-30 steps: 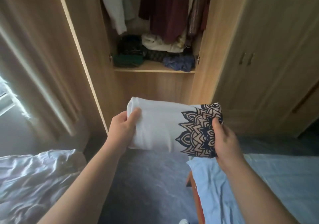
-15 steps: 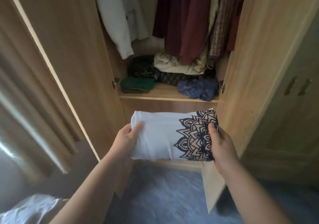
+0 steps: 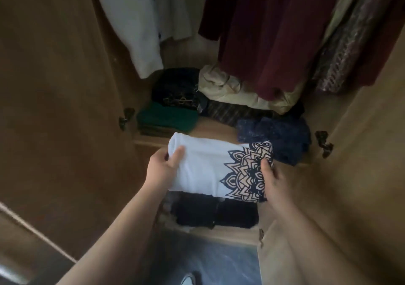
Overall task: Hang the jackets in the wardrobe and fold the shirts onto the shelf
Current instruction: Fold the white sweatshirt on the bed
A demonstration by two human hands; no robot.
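Observation:
A folded white shirt point(image 3: 203, 168) with a dark mandala print on its right end is held level in front of the wardrobe shelf point(image 3: 219, 126). My left hand point(image 3: 163, 170) grips its left end, thumb on top. At the printed end my right hand point(image 3: 272, 179) grips it the same way. The shirt's far edge reaches over the shelf's front lip. Above the shelf hang a white jacket point(image 3: 144, 21), a maroon garment point(image 3: 274, 32) and a patterned one point(image 3: 350, 50).
On the shelf lie a green folded stack point(image 3: 166, 118), a black folded top point(image 3: 177, 89), a cream bundle point(image 3: 230, 91) and a crumpled blue garment point(image 3: 282, 137). Dark clothes point(image 3: 214, 212) fill the compartment below. Open wooden doors point(image 3: 54, 109) flank both sides.
I have stepped closer to the wardrobe. Both hands carried the folded shirt forward and up, from below the shelf to its front edge.

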